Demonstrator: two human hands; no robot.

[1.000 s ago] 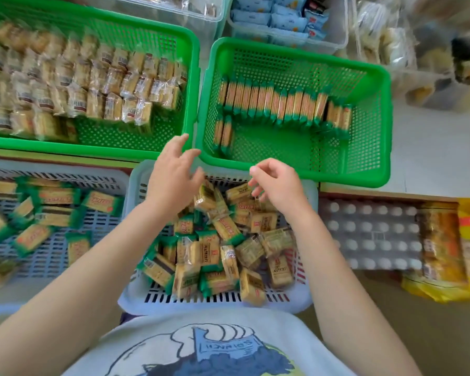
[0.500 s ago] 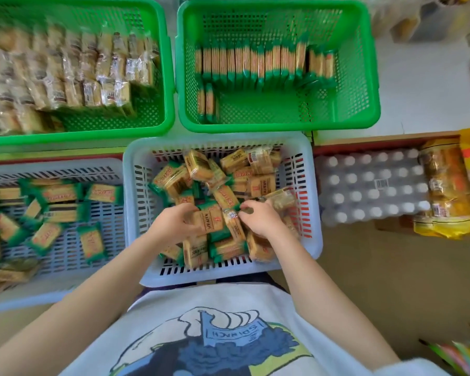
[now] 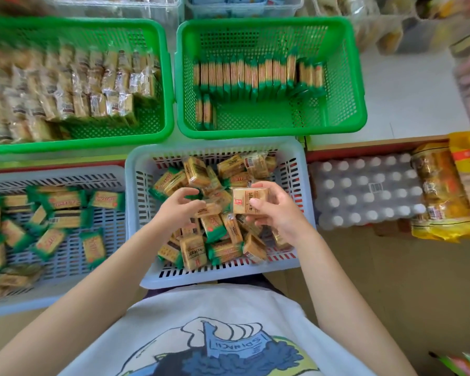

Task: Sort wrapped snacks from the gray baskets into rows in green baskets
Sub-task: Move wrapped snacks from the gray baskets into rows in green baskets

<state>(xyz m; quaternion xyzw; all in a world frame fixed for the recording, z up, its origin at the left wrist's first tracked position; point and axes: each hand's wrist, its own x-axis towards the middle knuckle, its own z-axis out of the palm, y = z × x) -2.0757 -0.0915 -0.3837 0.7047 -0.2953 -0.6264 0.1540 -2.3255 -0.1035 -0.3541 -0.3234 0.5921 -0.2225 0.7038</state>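
Snacks in crinkly film lie loose in the left gray basket [image 3: 65,175] and heaped in the slotted middle gray basket [image 3: 136,202]. Over that heap the left hand [image 3: 178,208] curls round a slim packet [image 3: 208,209]; the right hand [image 3: 276,210] pinches a square packet [image 3: 248,200]. Far right green basket [image 3: 358,85] holds one upright row [image 3: 258,76], its near floor bare mesh. A shrink-wrapped bottle pack [image 3: 364,189] lies right.

Wearing a white T-shirt [image 3: 228,316] with short sleeves. Big drawing [image 3: 223,351] on the front: dark blue cloud shape, light blue sign with letters, white curly lines, bit of yellow-green at the edge. Bare arms, bare left hand [image 3: 178,210] and right hand [image 3: 276,210]. No rings or watch showing.
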